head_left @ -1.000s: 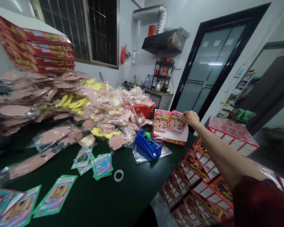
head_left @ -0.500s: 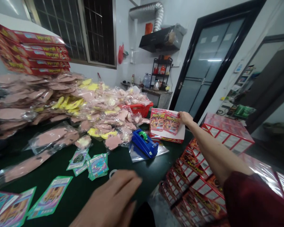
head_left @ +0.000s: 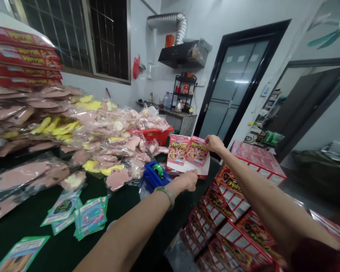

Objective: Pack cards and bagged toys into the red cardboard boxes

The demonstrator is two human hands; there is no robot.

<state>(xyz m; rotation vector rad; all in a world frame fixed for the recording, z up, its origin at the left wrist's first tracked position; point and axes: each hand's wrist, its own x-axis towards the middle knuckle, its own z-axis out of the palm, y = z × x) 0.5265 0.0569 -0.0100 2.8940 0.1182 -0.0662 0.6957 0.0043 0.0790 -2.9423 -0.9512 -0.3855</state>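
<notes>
A shallow red display box (head_left: pixel 203 172) with a white inside stands at the table's far right, two small red packets with yellow lettering in it. My right hand (head_left: pixel 214 144) is closed at the upper right corner of the right-hand packet (head_left: pixel 197 152), which leans slightly. The left-hand packet (head_left: pixel 177 150) stands beside it, untouched. My left hand (head_left: pixel 189 180), a pale bangle on its wrist, is closed at the box's front edge; its fingertips are partly hidden. Just left of that hand sits a blue tape dispenser (head_left: pixel 154 175) with green tape, partly behind my forearm.
Bagged pink and yellow pieces (head_left: pixel 102 132) heap over the table's left and back, with a red basket (head_left: pixel 155 135) among them. Green-edged cards (head_left: pixel 92 217) lie at front left. Flat red boxes (head_left: pixel 25 56) are stacked at far left. Packed red cartons (head_left: pixel 229 211) rise beside the table's right edge.
My left hand has moved forward and right from the near table to the box's front edge. The right hand stays at the packet's corner. The view has shifted right.
</notes>
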